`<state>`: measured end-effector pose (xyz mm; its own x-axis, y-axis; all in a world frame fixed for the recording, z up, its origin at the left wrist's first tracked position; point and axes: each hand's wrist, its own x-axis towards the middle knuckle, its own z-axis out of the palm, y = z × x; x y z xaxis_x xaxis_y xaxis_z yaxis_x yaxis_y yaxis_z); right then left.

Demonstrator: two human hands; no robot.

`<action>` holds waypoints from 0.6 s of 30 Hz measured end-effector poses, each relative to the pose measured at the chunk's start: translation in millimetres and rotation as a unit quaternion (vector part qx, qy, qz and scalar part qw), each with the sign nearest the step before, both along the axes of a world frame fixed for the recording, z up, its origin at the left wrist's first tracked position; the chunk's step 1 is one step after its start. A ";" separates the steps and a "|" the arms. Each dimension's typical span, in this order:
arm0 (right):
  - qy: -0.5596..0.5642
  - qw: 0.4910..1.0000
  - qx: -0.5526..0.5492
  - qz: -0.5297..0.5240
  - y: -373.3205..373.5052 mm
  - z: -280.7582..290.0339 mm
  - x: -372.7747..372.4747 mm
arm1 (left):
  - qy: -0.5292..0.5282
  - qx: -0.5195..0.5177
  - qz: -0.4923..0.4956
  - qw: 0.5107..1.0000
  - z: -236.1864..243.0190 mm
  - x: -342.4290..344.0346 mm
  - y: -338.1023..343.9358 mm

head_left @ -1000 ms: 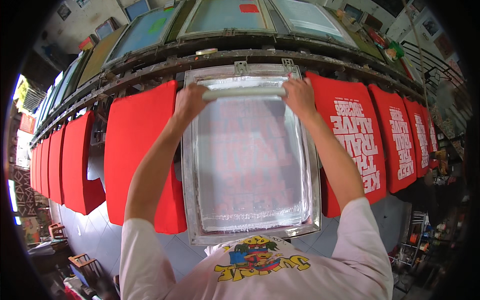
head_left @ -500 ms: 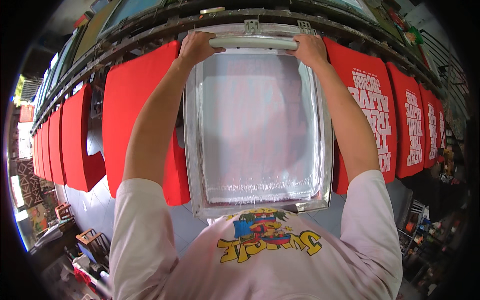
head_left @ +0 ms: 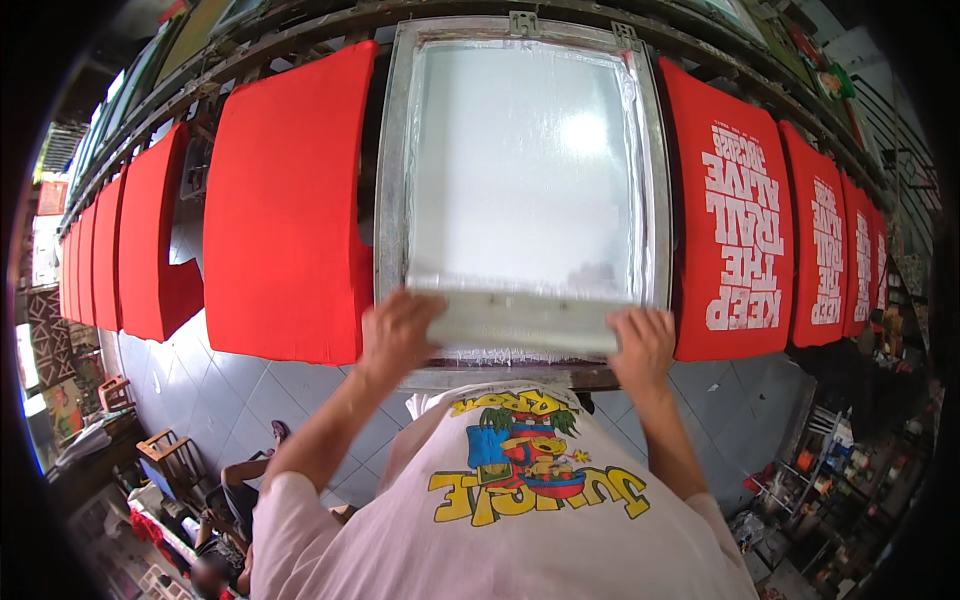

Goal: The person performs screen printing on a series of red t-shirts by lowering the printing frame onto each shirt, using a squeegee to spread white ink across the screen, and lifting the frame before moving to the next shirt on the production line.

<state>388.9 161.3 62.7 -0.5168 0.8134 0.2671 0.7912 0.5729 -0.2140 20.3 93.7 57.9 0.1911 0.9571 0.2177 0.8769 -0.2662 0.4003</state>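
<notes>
A wide, pale squeegee [head_left: 525, 322] lies across the near end of a screen printing frame [head_left: 393, 170]. My left hand [head_left: 398, 332] is closed round its left end, slightly blurred, and my right hand [head_left: 643, 345] grips its right end. Beyond the squeegee the mesh [head_left: 515, 160] is covered with a smooth, shiny white film of ink. Thicker white ink runs along the frame's inner right edge and shows in a ragged line on the near side of the squeegee. Whatever lies beneath the screen is hidden.
A plain red shirt [head_left: 285, 200] lies left of the frame, with more red shirts beyond it. To the right, a red shirt [head_left: 690, 130] bears white lettering, followed by others alike. A metal rail [head_left: 270, 25] with hinge clamps [head_left: 524, 22] runs behind. Someone sits at lower left [head_left: 240, 490].
Both hands have drawn the squeegee from the frame's far end toward me, to its near end. The mesh behind it has turned from reddish and see-through to evenly white.
</notes>
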 end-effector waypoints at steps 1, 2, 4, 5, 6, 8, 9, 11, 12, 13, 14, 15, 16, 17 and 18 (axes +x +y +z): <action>0.012 1.000 0.006 0.001 -23.4 -3.1 5.2 | -0.002 0.030 0.009 1.000 -6.2 8.7 -29.1; 0.016 1.000 0.019 -0.004 -45.1 -7.4 11.7 | 0.017 0.009 0.024 1.000 -3.0 17.5 -54.5; 0.029 0.999 0.044 -0.003 -72.4 -16.6 20.1 | 0.005 0.046 0.047 0.998 -7.7 30.3 -80.7; 0.027 0.998 0.049 -0.003 -74.8 -18.3 22.2 | 0.006 0.050 0.046 0.998 -8.5 31.8 -84.6; 0.025 0.998 0.053 0.001 -75.4 -18.9 24.7 | 0.007 0.053 0.050 0.997 -6.2 34.9 -88.1; 0.020 0.999 0.045 0.009 -72.6 -15.9 25.8 | -0.005 0.048 0.049 0.998 -4.1 34.6 -82.6; 0.015 0.999 0.034 0.013 -67.0 -8.8 24.6 | -0.008 0.037 0.049 0.998 -0.5 34.0 -79.2; -0.007 0.999 0.020 0.026 -53.8 11.0 17.6 | -0.003 0.013 0.040 0.999 10.3 27.1 -68.9; -0.009 1.000 0.008 0.028 -53.0 19.4 17.0 | -0.012 0.008 0.040 0.999 18.1 27.1 -68.8; -0.011 1.000 -0.003 0.029 -53.6 26.2 17.0 | -0.021 0.003 0.041 0.999 26.5 27.9 -70.1; -0.013 0.999 -0.014 0.031 -54.9 28.9 17.3 | -0.030 -0.002 0.042 0.999 33.3 28.5 -72.4; -0.011 0.999 -0.022 0.032 -58.8 30.4 20.0 | -0.029 -0.021 0.036 0.999 39.5 29.5 -79.2; -0.008 0.999 -0.032 0.032 -67.4 30.1 21.2 | -0.030 -0.025 0.037 0.999 39.0 30.1 -86.4; -0.004 0.999 -0.041 0.032 -74.3 29.2 22.3 | -0.031 -0.029 0.039 0.998 35.5 31.2 -92.4; -0.005 0.999 -0.023 0.032 -78.1 22.3 25.0 | -0.033 -0.033 0.040 0.998 30.0 33.2 -95.6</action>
<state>413.9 83.2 85.0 -0.5707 0.7901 0.2237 0.7557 0.6120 -0.2334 53.5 -1.9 87.9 0.1013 0.9813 0.1639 0.8652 -0.1682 0.4723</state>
